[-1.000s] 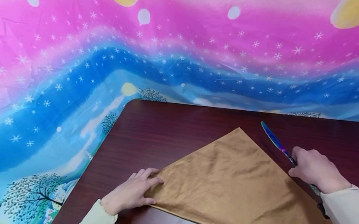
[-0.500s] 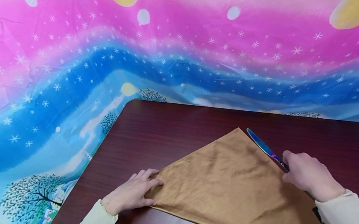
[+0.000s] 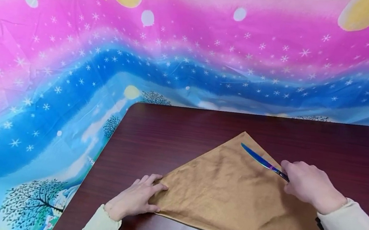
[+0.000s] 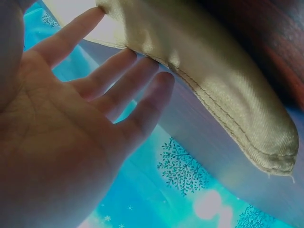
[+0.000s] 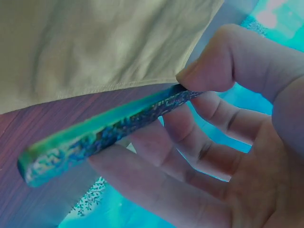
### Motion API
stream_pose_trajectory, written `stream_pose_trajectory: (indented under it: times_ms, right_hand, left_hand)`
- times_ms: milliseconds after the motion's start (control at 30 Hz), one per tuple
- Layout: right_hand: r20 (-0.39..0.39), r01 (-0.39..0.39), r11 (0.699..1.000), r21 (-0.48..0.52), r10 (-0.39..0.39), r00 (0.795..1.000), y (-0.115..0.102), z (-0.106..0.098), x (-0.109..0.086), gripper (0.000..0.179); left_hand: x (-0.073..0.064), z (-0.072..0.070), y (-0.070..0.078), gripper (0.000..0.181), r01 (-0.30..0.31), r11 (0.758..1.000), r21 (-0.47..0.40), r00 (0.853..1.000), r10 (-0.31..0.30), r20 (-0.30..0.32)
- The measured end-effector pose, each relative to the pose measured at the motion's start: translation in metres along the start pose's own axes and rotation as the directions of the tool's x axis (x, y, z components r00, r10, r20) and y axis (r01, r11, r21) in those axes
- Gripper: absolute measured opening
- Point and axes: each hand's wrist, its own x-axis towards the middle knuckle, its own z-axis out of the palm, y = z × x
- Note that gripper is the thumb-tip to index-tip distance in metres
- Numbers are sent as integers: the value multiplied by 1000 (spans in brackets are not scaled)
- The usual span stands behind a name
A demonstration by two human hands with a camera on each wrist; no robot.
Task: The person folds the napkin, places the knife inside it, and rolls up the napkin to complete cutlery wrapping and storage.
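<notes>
A gold-brown cloth napkin [image 3: 223,189], folded into a triangle, lies on the table with its tip pointing away. My left hand [image 3: 137,196] rests at its left corner, fingers stretched out. In the left wrist view the fingertips [image 4: 164,80] touch the stitched edge of the cloth [image 4: 228,109]. Between thumb and fingers, my right hand [image 3: 312,185] pinches a table knife [image 3: 257,157] with a shiny blue-purple blade. The blade overlaps the upper part of the napkin in the head view, tip toward the far left. A patterned, iridescent handle [image 5: 109,130] shows in the right wrist view.
The dark red-brown wooden table [image 3: 152,134] has rounded far corners. Behind it hangs a pink and blue printed backdrop [image 3: 195,44] with snowflakes and trees, reaching down past the table's left edge.
My right hand has carried the knife left and toward me, from beside the napkin's right edge to over its upper part. The left hand and the napkin stay put.
</notes>
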Motion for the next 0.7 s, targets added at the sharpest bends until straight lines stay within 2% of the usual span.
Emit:
stream_pose_trajectory:
  times_ms: [333,700]
  right_hand:
    - [-62,57,996,-64,-61,996,-11,7,-5,26]
    - [-96,94,990,-104,-104,990,-18,18,-7,29]
  left_hand:
    - [0,-2,1,54,11,1000,-14,1000,-11,10]
    - [0,0,-1,55,14,1000,-28,1000,-14,7]
